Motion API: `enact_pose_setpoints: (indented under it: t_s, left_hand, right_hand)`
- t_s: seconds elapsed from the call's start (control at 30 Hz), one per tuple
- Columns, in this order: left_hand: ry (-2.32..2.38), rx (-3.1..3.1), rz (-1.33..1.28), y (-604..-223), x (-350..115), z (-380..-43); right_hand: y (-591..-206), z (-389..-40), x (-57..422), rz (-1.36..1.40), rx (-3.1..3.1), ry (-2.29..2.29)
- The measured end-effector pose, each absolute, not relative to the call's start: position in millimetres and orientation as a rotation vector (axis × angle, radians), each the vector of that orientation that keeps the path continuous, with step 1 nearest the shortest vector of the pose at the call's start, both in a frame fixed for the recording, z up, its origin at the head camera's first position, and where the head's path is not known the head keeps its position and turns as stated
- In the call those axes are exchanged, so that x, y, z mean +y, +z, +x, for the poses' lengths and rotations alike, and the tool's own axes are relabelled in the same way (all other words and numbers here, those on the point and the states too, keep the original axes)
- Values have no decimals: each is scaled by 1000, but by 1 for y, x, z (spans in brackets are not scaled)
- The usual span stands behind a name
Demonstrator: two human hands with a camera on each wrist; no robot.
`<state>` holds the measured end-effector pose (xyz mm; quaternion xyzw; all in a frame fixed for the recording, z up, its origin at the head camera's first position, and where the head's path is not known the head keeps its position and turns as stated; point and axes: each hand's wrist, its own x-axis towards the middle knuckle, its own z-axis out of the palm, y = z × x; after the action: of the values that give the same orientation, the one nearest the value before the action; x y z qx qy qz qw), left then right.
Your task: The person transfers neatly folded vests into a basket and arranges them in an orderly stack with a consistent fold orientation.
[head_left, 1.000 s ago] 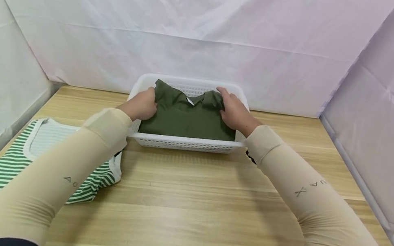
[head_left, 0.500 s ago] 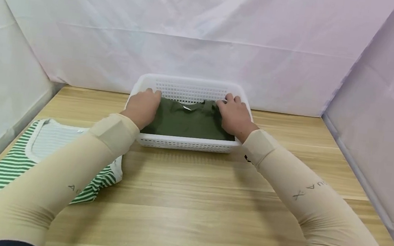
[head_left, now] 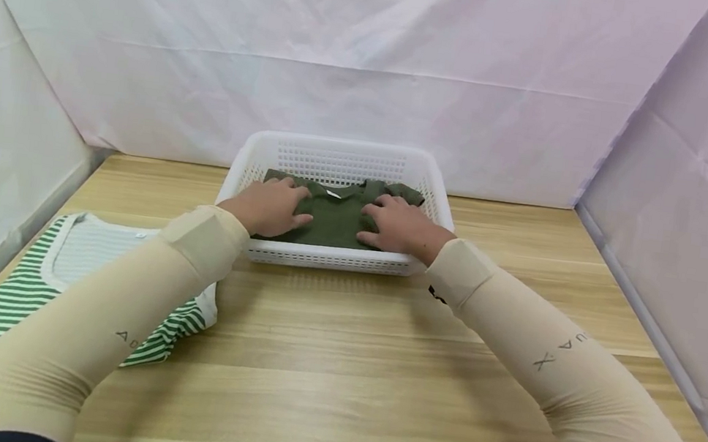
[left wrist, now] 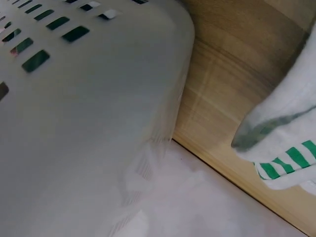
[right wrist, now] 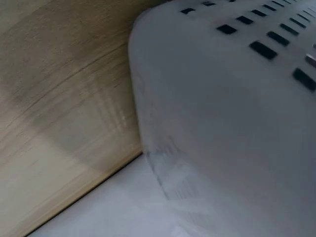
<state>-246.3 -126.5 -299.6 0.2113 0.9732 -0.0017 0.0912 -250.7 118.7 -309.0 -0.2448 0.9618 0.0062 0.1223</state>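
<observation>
A dark green folded shirt [head_left: 334, 222] lies inside a white plastic basket [head_left: 332, 257] at the back of the table, its collar and white tag toward the far side. My left hand [head_left: 271, 207] rests on the shirt's left part with fingers spread. On the right part lies my right hand [head_left: 400, 225], its fingers extended and pointing inward. Both wrist views mostly show the outer wall of the basket [left wrist: 113, 94], and the hands are out of sight there.
A green-and-white striped garment [head_left: 19, 298] lies folded on the wooden table [head_left: 322, 372] at the left, partly under my left forearm. White cloth walls [head_left: 355, 103] enclose the table at the back and sides.
The green shirt has been lowered flat into the basket. Both hands have let go of its side edges and moved inward onto its top.
</observation>
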Motion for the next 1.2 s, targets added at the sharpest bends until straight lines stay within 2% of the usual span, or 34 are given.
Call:
enact_pose_setpoints:
  t_s: [0.67,1.2]
  left_hand:
    - [76,2710,563,-309,-127,-250]
    - [30,2744,627,-314,-126,-246]
  right_hand:
    - [-313,-257,134,-600,2629,-9]
    - [-315,-258,132,-573,2610,-46]
